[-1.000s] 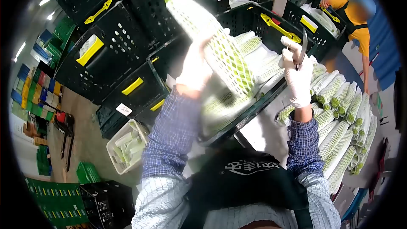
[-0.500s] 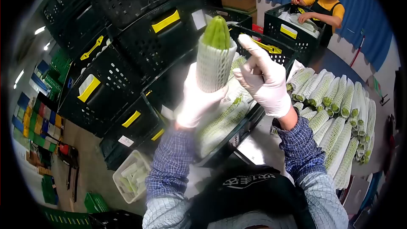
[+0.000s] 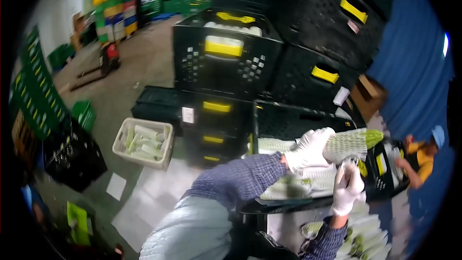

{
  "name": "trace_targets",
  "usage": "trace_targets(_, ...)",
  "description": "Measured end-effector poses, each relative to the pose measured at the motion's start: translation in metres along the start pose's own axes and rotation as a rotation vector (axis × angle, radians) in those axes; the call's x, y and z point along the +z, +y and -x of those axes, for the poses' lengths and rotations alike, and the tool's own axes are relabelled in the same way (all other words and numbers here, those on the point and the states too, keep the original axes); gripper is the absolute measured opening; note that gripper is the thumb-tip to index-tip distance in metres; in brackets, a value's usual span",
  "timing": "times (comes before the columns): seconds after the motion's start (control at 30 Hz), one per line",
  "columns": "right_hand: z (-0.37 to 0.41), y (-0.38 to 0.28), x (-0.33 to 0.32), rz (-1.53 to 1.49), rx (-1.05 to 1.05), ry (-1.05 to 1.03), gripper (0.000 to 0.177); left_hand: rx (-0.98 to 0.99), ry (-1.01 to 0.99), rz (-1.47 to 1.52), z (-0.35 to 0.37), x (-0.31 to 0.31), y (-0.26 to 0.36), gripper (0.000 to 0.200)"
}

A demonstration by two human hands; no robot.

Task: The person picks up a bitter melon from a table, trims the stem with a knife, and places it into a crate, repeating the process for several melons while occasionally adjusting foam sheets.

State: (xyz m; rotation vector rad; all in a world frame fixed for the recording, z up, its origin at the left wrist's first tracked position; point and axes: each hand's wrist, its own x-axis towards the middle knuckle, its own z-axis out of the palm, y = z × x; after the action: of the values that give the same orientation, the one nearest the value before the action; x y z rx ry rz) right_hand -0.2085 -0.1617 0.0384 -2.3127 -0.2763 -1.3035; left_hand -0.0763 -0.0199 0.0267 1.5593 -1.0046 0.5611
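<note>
My left hand (image 3: 310,151), in a white glove, is wrapped round the lower part of a green ridged gourd (image 3: 374,138) in a white foam net sleeve (image 3: 342,145). The gourd lies nearly level, its bare green tip pointing right. Just below the sleeve, my gloved right hand (image 3: 347,190) has its fingers curled together near the net; what they pinch, if anything, is too small to make out. Beneath both hands is a dark crate (image 3: 301,206) with several sleeved gourds (image 3: 286,188) lying in it. More sleeved gourds (image 3: 365,236) are piled at the lower right.
Dark crates (image 3: 216,74) with yellow handles are stacked ahead. A white tub (image 3: 144,159) of pale wrapped pieces stands on the floor at left. Another person (image 3: 423,159) works at a crate at far right. A pallet jack (image 3: 108,60) stands farther back.
My view has swung left. The gourd has gone from upright to nearly level, still in my left hand. My right hand's raised index finger has curled in, close under the sleeve.
</note>
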Motion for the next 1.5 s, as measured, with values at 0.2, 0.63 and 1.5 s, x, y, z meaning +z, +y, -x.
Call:
trace_targets(0.2, -0.005, -0.011, 0.028, 0.067, -0.131, -0.063, 0.012, -0.203, 0.08, 0.104, -0.001, -0.011, -0.005, 0.069)
trace_targets(0.63, -0.018, -0.06, 0.029, 0.122, -0.163, -0.207, 0.005, -0.441, 0.302, 1.535, -0.005, 0.008, -0.027, 0.027)
trace_targets(1.5, 0.035, -0.019, -0.037, -0.866, 0.704, 0.238, 0.018, 0.561, 0.132, -0.317, 0.006, -0.002, -0.008, 0.068)
